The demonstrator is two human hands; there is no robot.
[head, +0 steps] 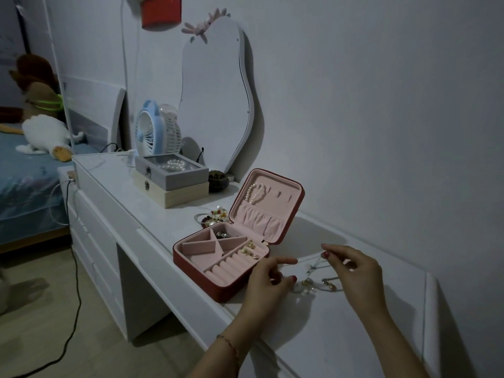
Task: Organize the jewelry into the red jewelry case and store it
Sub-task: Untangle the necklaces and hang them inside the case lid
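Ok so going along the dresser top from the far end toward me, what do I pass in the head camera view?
Blue and white desk fan → grey glass-lidded box stacked on a wooden box → loose beaded bracelets → open red jewelry case → left hand.

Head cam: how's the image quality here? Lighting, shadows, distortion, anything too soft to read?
Head view: dim, bluish light, no glare. The mirror and the red jewelry case lid cast soft shadows on the wall. Wide-angle bend tilts the dresser edges. The thin chain between the left hand and right hand is too fine and murky to resolve.
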